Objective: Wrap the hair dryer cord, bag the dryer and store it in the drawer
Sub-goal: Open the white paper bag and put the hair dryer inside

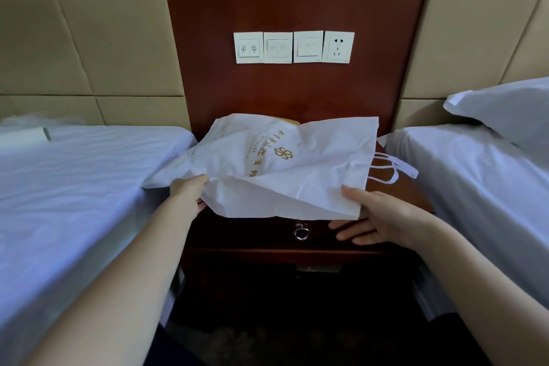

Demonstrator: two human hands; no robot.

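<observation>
A white fabric bag (297, 163) with gold lettering and white drawstring loops lies across the top of the dark wooden nightstand (398, 187). My left hand (190, 190) grips the bag's near left edge. My right hand (377, 217) holds its near right corner, thumb on top and fingers underneath. Below the bag is the closed drawer front (267, 235) with a metal ring pull (301, 233). The hair dryer is not visible; I cannot tell whether it is inside the bag.
Beds with white sheets flank the nightstand, left bed (74, 187) and right bed (475, 175) with a pillow (505, 110). A white roll (26, 137) lies on the left bed. Wall switches and a socket (338, 46) sit on the wooden panel above.
</observation>
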